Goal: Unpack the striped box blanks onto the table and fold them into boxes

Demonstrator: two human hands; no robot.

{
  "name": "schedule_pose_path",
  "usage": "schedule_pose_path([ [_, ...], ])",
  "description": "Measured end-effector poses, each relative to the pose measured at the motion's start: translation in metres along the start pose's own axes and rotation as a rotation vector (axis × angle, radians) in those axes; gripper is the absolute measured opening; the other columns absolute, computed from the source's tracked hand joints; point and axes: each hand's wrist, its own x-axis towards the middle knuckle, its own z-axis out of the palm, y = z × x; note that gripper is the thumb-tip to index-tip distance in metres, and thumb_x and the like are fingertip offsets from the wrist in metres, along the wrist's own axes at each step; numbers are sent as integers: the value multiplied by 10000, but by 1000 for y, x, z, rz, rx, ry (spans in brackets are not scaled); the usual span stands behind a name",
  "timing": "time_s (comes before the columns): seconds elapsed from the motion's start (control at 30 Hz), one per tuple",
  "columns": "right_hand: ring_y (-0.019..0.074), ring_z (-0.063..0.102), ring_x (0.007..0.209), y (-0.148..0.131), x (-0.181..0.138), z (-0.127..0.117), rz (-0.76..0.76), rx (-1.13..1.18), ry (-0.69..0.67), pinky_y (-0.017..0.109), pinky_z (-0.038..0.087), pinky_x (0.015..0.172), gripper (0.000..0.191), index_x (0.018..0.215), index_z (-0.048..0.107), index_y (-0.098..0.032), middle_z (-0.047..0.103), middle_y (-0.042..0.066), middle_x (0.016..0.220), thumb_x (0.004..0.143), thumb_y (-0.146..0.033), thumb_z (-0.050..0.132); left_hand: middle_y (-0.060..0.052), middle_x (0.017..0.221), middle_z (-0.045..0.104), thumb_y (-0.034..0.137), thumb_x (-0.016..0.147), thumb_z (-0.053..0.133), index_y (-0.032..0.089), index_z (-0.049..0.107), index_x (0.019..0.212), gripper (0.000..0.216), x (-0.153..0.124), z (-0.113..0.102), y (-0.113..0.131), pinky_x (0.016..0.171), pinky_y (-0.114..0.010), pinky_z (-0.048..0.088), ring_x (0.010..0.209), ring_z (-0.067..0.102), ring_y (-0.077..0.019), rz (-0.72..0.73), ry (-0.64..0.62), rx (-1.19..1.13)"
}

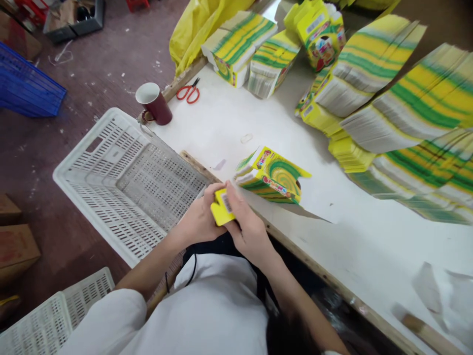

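Observation:
Between my two hands is a small yellow crayon box point(220, 211), with a barcode on one end and a flap sticking out. My left hand point(201, 217) closes round its left side. My right hand point(248, 228) grips it from the right, the thumb lying along the barcode end. Just beyond my fingers, a short stack of flat yellow and green crayon boxes point(275, 176) lies on the white table point(314, 246). Part of the held box is hidden behind my fingers.
At the left of the table edge stands a white plastic basket point(111, 167). A maroon mug point(157, 108) and red-handled scissors point(188, 92) sit near the corner. Large piles of flat boxes point(414, 113) fill the far right. A blue crate point(29, 84) is on the floor.

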Motion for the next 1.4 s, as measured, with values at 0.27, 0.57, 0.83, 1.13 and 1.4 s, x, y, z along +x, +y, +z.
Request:
schedule_pose_path([
  [0.27, 261, 501, 1372, 10, -4, -8, -77, -155, 102, 450, 499, 1089, 469, 1413, 548, -306, 430, 96, 1554, 955, -204, 551, -63, 1057, 651, 266, 702, 760, 233, 548, 1183, 526, -4, -16, -2, 844, -352, 499, 977, 634, -234, -144, 28, 64],
  [0.57, 272, 488, 1379, -1, -2, -38, -89, -209, -81, 469, 501, 1088, 282, 1196, 703, -275, 437, 95, 1546, 945, -241, 581, -62, 1095, 727, 333, 696, 796, 258, 645, 1189, 521, 6, -34, 5, 861, -349, 511, 976, 680, -238, -117, -30, -14],
  [0.83, 286, 471, 1391, -11, 0, -22, -89, -245, 111, 494, 503, 1073, 400, 1351, 557, -256, 470, 128, 1512, 951, -265, 572, -80, 1110, 701, 357, 751, 768, 245, 599, 1259, 547, 5, -27, 15, 889, -364, 508, 1007, 660, -247, -87, 40, 69],
  [1.13, 291, 640, 1009, 7, -10, -88, 140, -808, 432, 491, 507, 943, 369, 1252, 609, -211, 702, 118, 1082, 923, -379, 619, -80, 1213, 660, 460, 534, 919, 265, 606, 1275, 828, -40, -102, -59, 1115, -593, 297, 1230, 511, -439, -378, 323, 387],
  [1.4, 279, 606, 950, -1, -11, -84, 159, -763, 521, 483, 511, 886, 397, 1209, 548, -194, 629, 93, 992, 860, -320, 687, -94, 1240, 679, 370, 721, 825, 254, 584, 1318, 654, -6, -35, 0, 1110, -457, 413, 1198, 613, -273, -366, 158, -321],
])
